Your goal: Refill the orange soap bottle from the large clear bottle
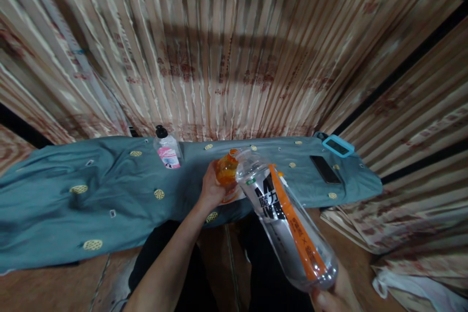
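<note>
Closest to me, my right hand [334, 295] sits at the bottom edge of the view, fingers wrapped round the base of a large clear plastic bottle [285, 219]. I hold the bottle tilted, its base low by my right hand and its open mouth raised toward the middle of the view. It bears an orange stripe and black-and-white lettering; I see only a little clear liquid pooled near the base, and most of it looks empty.

Just beyond, my left hand [211, 189] is clenched round a small orange bottle [226, 171], with the fingers hidden behind it. The small bottle's top stands just beside the mouth of the large one; I cannot tell whether they touch, nor how full the orange one is.

Both bottles hang above the near edge of a grey-blue cloth [91, 190] with yellow dots. Farther back on the cloth, to the left, stands a pump bottle [167, 148] with a black top and pink label. To the right lie a dark phone [325, 169] and a device in a light blue frame [338, 146]. A striped curtain [234, 48] hangs behind.
</note>
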The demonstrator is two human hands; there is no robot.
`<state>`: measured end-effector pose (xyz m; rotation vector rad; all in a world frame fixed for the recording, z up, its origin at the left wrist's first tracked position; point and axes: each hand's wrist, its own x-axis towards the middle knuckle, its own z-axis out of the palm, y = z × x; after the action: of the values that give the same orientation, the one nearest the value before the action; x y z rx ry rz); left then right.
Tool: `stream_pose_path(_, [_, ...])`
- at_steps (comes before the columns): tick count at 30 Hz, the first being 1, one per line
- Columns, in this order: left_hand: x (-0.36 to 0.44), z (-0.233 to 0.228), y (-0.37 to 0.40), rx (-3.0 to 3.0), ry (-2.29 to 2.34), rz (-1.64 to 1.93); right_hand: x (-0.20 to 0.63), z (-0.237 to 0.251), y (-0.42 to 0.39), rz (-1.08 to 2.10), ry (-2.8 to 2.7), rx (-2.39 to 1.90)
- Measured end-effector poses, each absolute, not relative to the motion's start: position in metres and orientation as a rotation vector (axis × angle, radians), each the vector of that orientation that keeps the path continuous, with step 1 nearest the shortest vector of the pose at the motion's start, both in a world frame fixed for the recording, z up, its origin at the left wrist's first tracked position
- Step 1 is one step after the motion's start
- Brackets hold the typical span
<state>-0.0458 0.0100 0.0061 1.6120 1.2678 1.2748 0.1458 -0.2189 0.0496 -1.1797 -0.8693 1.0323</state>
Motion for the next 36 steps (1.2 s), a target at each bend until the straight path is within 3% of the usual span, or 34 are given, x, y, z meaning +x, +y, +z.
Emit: stream_pose_path(36, [-0.044,0.009,0.01,1.573,1.281,1.254,0.157,0.028,-0.225,1.068,-0.897,-1.198])
